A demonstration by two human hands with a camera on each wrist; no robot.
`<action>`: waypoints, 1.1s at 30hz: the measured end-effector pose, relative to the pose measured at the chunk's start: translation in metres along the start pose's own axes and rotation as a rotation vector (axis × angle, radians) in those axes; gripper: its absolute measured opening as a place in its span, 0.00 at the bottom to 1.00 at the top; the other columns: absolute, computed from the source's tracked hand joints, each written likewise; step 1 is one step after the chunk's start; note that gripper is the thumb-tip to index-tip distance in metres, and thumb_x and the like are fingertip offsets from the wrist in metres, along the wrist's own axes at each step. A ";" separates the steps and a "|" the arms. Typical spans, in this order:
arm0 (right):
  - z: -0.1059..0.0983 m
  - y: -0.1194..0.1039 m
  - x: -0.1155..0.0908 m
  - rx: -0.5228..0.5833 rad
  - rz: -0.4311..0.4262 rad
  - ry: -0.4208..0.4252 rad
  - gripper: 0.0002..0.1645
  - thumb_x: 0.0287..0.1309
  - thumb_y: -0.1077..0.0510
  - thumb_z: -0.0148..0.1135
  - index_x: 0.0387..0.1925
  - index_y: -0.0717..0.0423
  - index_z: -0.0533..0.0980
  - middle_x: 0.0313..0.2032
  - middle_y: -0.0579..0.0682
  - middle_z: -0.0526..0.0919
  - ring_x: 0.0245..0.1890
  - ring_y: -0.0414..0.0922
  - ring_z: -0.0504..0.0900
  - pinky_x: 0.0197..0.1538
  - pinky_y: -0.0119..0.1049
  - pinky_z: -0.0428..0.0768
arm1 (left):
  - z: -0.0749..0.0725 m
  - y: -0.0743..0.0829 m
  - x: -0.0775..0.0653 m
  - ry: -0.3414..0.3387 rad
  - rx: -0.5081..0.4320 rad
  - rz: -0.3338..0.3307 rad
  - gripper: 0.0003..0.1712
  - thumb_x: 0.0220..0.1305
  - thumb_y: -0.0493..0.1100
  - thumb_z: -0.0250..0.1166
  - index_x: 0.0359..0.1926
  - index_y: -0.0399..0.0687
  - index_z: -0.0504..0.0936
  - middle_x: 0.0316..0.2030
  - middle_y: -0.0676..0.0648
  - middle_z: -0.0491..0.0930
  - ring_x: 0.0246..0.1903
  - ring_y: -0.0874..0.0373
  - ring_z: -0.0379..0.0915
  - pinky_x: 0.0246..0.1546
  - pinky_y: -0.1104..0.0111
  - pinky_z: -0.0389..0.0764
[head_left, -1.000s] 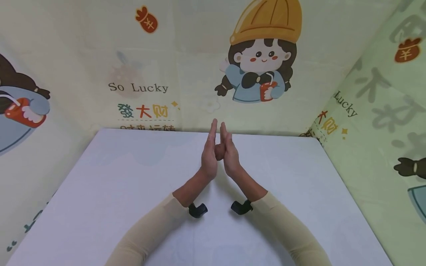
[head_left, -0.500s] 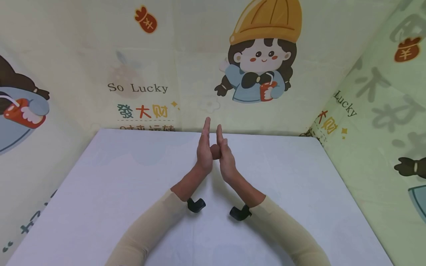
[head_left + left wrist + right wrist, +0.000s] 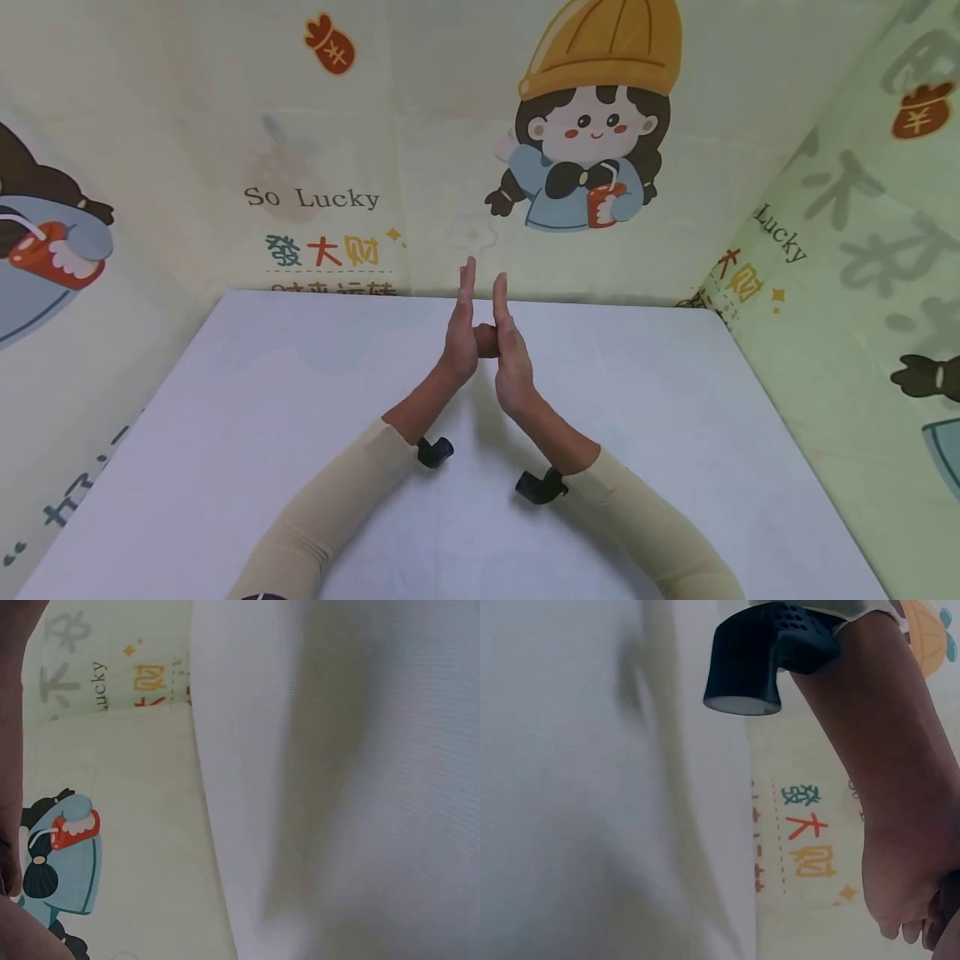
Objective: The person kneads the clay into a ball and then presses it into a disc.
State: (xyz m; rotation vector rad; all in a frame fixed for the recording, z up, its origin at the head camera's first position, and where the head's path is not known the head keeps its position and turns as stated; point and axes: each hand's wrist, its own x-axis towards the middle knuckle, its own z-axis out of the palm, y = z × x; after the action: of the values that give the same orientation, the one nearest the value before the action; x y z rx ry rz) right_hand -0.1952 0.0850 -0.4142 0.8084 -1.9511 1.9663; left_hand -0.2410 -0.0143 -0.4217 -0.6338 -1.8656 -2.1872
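Between the two upright palms a small, lumpy reddish-brown ball (image 3: 487, 341) is pressed, held above the table. My left hand (image 3: 459, 337) touches its left side and my right hand (image 3: 514, 358) its right side. Fingers on both hands are straight and point away from me. In the right wrist view the left hand (image 3: 907, 877) appears at the right edge, with a bit of the right hand (image 3: 949, 937) in the corner. At the left wrist view's lower left only a piece of a hand (image 3: 26, 930) shows. What the ball is made of cannot be told.
A white-covered table (image 3: 300, 400) lies below the hands. Behind it stands a printed cloth backdrop (image 3: 442, 167) with cartoon figures and lettering, which also runs along both sides. A black wrist camera sits at each cuff, the left one (image 3: 435, 452) and the right one (image 3: 542, 487).
The left hand has moved slightly left and away from me, while the right wrist has come a little nearer. The palms stand wider apart at the fingertips, and the ball has shifted slightly left.
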 end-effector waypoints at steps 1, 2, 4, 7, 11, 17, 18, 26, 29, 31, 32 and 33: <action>-0.001 0.000 0.000 -0.006 -0.005 0.006 0.38 0.85 0.45 0.24 0.84 0.57 0.39 0.84 0.47 0.37 0.82 0.41 0.36 0.80 0.48 0.38 | 0.000 -0.001 -0.001 -0.012 0.005 0.001 0.36 0.82 0.52 0.27 0.86 0.52 0.42 0.85 0.51 0.33 0.81 0.60 0.25 0.77 0.45 0.32; -0.002 -0.001 0.001 -0.008 -0.010 0.013 0.37 0.84 0.46 0.24 0.84 0.57 0.39 0.84 0.48 0.37 0.82 0.40 0.36 0.80 0.48 0.38 | 0.001 -0.002 -0.002 -0.025 0.013 0.003 0.36 0.82 0.52 0.27 0.86 0.52 0.42 0.85 0.51 0.32 0.81 0.59 0.26 0.77 0.45 0.32; -0.004 -0.001 0.002 -0.006 -0.015 0.022 0.37 0.84 0.47 0.24 0.85 0.56 0.39 0.84 0.46 0.37 0.82 0.40 0.39 0.80 0.49 0.40 | 0.002 -0.005 -0.005 -0.048 0.022 0.004 0.36 0.83 0.52 0.27 0.86 0.52 0.41 0.85 0.51 0.32 0.81 0.56 0.37 0.77 0.44 0.35; -0.007 -0.003 0.005 -0.002 -0.023 0.032 0.37 0.83 0.47 0.23 0.85 0.54 0.39 0.84 0.46 0.37 0.82 0.40 0.42 0.79 0.48 0.43 | 0.004 -0.009 -0.009 -0.079 0.066 0.017 0.35 0.83 0.51 0.26 0.86 0.53 0.42 0.85 0.50 0.34 0.80 0.57 0.38 0.77 0.45 0.37; -0.014 -0.004 0.009 0.017 -0.030 0.037 0.38 0.83 0.44 0.23 0.85 0.54 0.38 0.85 0.45 0.35 0.81 0.47 0.46 0.69 0.39 0.60 | 0.008 -0.014 -0.015 -0.114 0.109 0.077 0.34 0.83 0.45 0.24 0.86 0.49 0.43 0.61 0.35 0.78 0.80 0.60 0.36 0.77 0.50 0.32; -0.020 -0.007 0.016 0.012 0.028 0.069 0.39 0.82 0.41 0.24 0.85 0.49 0.37 0.84 0.39 0.34 0.79 0.45 0.49 0.54 0.34 0.69 | 0.014 -0.015 -0.023 -0.175 0.078 0.130 0.34 0.83 0.42 0.23 0.85 0.44 0.43 0.16 0.45 0.68 0.40 0.58 0.71 0.67 0.63 0.60; -0.021 -0.008 0.017 0.002 0.038 0.078 0.39 0.82 0.41 0.24 0.85 0.49 0.36 0.84 0.39 0.34 0.80 0.43 0.47 0.59 0.35 0.68 | 0.015 -0.014 -0.024 -0.184 0.076 0.125 0.34 0.83 0.43 0.24 0.85 0.44 0.43 0.18 0.46 0.71 0.36 0.57 0.72 0.60 0.64 0.66; -0.026 -0.014 0.027 -0.026 0.082 0.135 0.38 0.82 0.44 0.23 0.85 0.51 0.37 0.83 0.36 0.37 0.81 0.33 0.38 0.79 0.46 0.43 | 0.025 -0.005 -0.032 -0.202 -0.001 0.079 0.37 0.85 0.53 0.24 0.84 0.39 0.42 0.25 0.48 0.68 0.27 0.59 0.59 0.36 0.67 0.65; -0.029 -0.013 0.030 -0.031 0.078 0.134 0.38 0.82 0.45 0.23 0.85 0.50 0.37 0.84 0.37 0.37 0.80 0.34 0.41 0.76 0.48 0.51 | 0.026 -0.002 -0.033 -0.202 0.009 0.079 0.37 0.84 0.53 0.24 0.84 0.39 0.42 0.27 0.49 0.68 0.29 0.58 0.60 0.37 0.67 0.65; -0.030 -0.012 0.032 -0.043 0.077 0.130 0.38 0.82 0.46 0.23 0.86 0.49 0.36 0.84 0.40 0.36 0.80 0.36 0.42 0.74 0.48 0.54 | 0.027 0.000 -0.034 -0.202 0.010 0.078 0.37 0.84 0.52 0.23 0.84 0.39 0.42 0.28 0.48 0.68 0.31 0.58 0.61 0.39 0.67 0.66; -0.031 -0.012 0.033 -0.044 0.078 0.127 0.38 0.82 0.46 0.23 0.86 0.49 0.36 0.84 0.40 0.36 0.80 0.36 0.43 0.73 0.48 0.54 | 0.027 0.001 -0.034 -0.201 0.005 0.077 0.36 0.84 0.51 0.23 0.84 0.38 0.42 0.27 0.48 0.68 0.31 0.57 0.60 0.40 0.66 0.66; -0.032 -0.012 0.034 -0.049 0.081 0.126 0.38 0.82 0.46 0.23 0.86 0.48 0.36 0.84 0.41 0.36 0.80 0.36 0.44 0.72 0.47 0.56 | 0.028 0.002 -0.035 -0.199 -0.001 0.075 0.36 0.84 0.51 0.23 0.84 0.38 0.42 0.27 0.47 0.66 0.32 0.56 0.60 0.42 0.65 0.65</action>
State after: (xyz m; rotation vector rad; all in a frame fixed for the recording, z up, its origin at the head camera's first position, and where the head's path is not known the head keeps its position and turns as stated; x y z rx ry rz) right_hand -0.2224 0.1104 -0.3841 0.5864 -1.9784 1.9551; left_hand -0.2036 0.0079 -0.4320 -0.9374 -1.8992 -2.1468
